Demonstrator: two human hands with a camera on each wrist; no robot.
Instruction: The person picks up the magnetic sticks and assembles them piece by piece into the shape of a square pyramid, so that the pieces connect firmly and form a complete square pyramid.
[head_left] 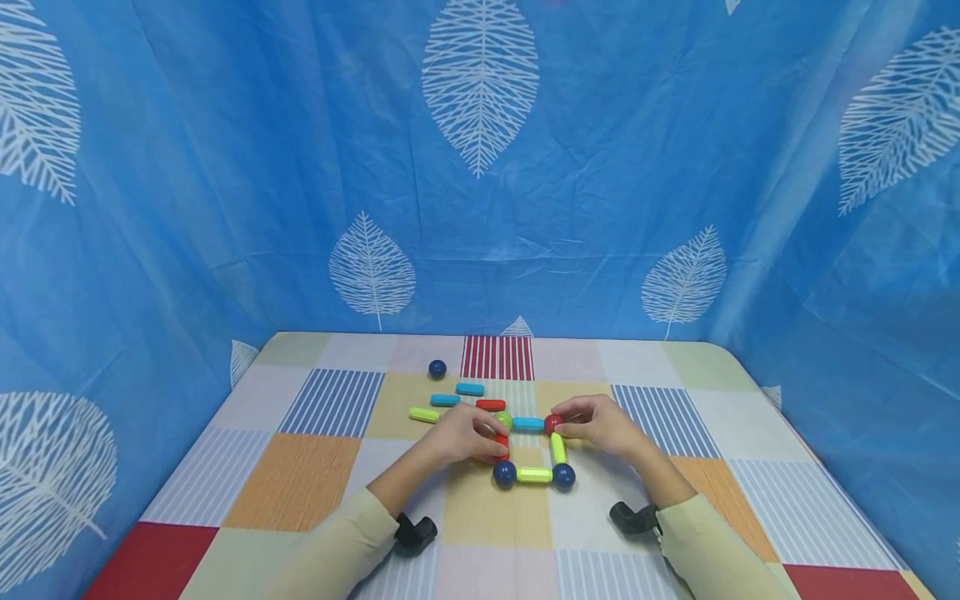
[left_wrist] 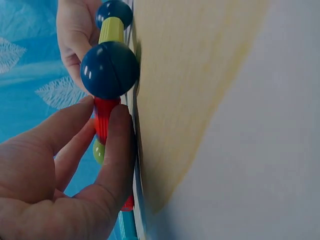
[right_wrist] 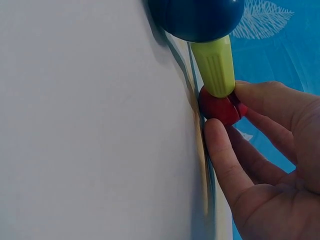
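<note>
A four-sided frame of rods and balls lies flat on the patterned cloth. My left hand (head_left: 468, 433) pinches the red rod (left_wrist: 103, 117) on its left side, between a dark blue ball (head_left: 505, 475) and a green ball (head_left: 503, 420). At the far right corner my right hand (head_left: 600, 423) holds the red ball (right_wrist: 220, 107) between thumb and fingers. A light blue rod (head_left: 528, 425) joins the green and red balls. One yellow-green rod (head_left: 558, 449) runs from the red ball to a second dark blue ball (head_left: 564, 477); another yellow-green rod (head_left: 535, 475) forms the near side.
Beyond my left hand lie loose pieces: two light blue rods (head_left: 470, 389), a red rod (head_left: 491, 405), a yellow-green rod (head_left: 425, 414) and a dark blue ball (head_left: 437, 368). Blue curtains (head_left: 585, 208) with white leaves surround the table's back and sides.
</note>
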